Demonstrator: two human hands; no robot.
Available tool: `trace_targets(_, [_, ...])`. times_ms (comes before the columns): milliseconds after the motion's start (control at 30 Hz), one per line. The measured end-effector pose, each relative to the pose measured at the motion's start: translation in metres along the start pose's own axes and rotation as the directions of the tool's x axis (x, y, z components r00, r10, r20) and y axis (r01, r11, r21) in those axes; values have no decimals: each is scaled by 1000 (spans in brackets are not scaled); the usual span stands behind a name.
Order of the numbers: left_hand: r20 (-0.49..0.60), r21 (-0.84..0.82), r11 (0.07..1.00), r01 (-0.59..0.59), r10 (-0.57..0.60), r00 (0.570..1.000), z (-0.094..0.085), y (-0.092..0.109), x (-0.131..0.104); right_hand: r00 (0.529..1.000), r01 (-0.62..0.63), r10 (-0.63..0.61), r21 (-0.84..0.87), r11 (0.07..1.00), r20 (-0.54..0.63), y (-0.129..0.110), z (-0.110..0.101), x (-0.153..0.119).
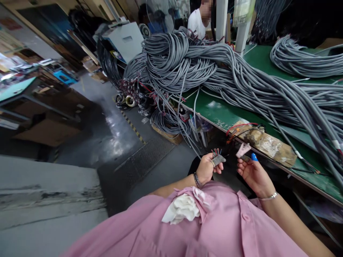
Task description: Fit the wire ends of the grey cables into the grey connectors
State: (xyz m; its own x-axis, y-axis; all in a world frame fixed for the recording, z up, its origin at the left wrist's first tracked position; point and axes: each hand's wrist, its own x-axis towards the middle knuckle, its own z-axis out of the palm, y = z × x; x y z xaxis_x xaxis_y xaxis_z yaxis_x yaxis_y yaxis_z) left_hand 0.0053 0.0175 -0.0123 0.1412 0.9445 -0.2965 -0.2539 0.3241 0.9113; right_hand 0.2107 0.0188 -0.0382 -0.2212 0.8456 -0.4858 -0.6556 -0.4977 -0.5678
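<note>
My left hand (207, 168) is closed around a small bundle of thin coloured wires (217, 152), whose ends fan out above the fist. Grey wrapping covers its thumb. A short gap to the right, my right hand (253, 175) has its palm turned up and its thumb, tipped in blue, pressed toward the fingers. From that grip sticks out a pale pink V-shaped piece (243, 150); its exact kind is unclear. Both hands are in front of my body, just off the green workbench's (214, 107) near edge.
Thick grey cables (241, 71) lie heaped and coiled along the bench. A taped cardboard piece (265, 142) with red and orange wires sits at the edge. Below, more cable fills a carton (168, 134). A person in white (197, 21) is behind the bench.
</note>
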Motion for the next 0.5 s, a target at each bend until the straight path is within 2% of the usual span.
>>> trace_targets(167, [1,-24,1000,1,-1,1000,0,-3,0,1000,1,0,-67,998,8,9,-2,-3])
trace_targets(300, [0,30,1000,-6,6,1000,-2,-10,6,1000,-5,7,-148,989,10,13,-5,-3])
trace_targets(500, [-9,107,994,-3,4,1000,-5,-45,42,997,-57,46,-190,980,-61,16,-15,-3])
